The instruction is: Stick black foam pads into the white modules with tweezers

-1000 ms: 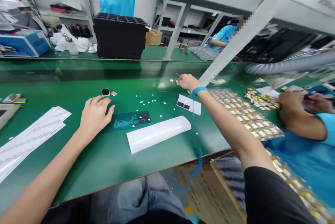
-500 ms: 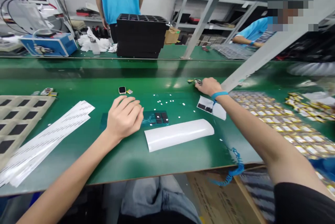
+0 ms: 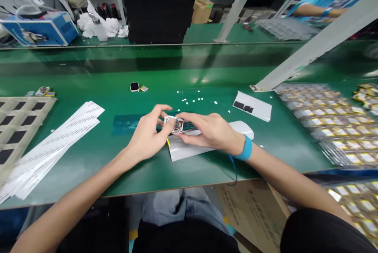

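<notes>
My left hand [image 3: 147,134] and my right hand [image 3: 218,131] meet at the middle of the bench, both closed on a small open smartwatch case [image 3: 177,125] with its inner parts showing. The left thumb lies across it; right fingers grip its other side. A yellow-edged tab [image 3: 168,143] hangs below the left fingers. Under the hands lie a curled white sheet [image 3: 189,151] and a teal strip [image 3: 125,123], both partly hidden. Farther back, a smartwatch [image 3: 134,86] with a dark screen rests beside a small yellow-edged piece [image 3: 144,88]. White scraps [image 3: 198,99] are scattered beyond my hands.
At left are long white strips [image 3: 65,142] and a beige tray [image 3: 25,133] with dark squares. A white card [image 3: 256,107] with black pieces lies right, near clear trays [image 3: 319,119] of yellow-edged parts. A slanted metal post [image 3: 310,52] crosses the right side. Black trays [image 3: 159,12] stand behind.
My right hand has come back from the far right of the bench to the middle. My left hand has moved right and closed on the smartwatch case. The view has tilted down.
</notes>
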The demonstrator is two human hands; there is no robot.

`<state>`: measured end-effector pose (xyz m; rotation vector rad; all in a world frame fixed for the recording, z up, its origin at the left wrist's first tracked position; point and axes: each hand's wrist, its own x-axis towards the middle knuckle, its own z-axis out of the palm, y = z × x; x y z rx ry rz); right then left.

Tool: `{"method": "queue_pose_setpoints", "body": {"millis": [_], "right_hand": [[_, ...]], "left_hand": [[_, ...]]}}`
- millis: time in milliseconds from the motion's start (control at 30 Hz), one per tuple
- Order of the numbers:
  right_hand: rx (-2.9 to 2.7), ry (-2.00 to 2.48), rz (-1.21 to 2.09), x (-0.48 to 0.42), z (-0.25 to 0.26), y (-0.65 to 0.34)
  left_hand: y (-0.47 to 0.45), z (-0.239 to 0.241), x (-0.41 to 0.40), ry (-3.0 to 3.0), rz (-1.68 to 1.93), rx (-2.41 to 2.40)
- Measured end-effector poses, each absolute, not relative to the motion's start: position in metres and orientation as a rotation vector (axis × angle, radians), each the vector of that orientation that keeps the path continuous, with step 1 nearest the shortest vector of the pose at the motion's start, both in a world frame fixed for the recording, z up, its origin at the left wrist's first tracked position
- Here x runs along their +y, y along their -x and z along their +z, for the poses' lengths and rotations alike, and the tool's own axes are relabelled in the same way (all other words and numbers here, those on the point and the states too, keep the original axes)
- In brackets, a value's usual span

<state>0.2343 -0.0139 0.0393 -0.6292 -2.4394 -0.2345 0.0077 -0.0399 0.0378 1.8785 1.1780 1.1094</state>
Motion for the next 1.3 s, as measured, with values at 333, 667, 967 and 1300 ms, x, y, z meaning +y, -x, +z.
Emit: {"method": "queue_pose_setpoints", "body": {"millis": [333,667,967,1300], "right_hand": [[-2.345,0.704,-0.325,-0.027,0.024,-0.234],[-2.461,0.722,-0.239,-0.035,0.026,-0.237],[-2.250,0.824,-0.072,-0.033,0.028,-0.232],[-2.195,0.854,-0.039,-0.037,0.025,-0.231]], "left_hand": [[-0.021,0.032,-0.049,-1.371,1.101,1.062],[-0.024,0.035,-0.058,-1.520,1.126,1.175],[-0.019,0.037,-0.056,-1.846,1.245,1.233],[-0.021,0.046,-0.059,-1.458,1.044,1.080]]}}
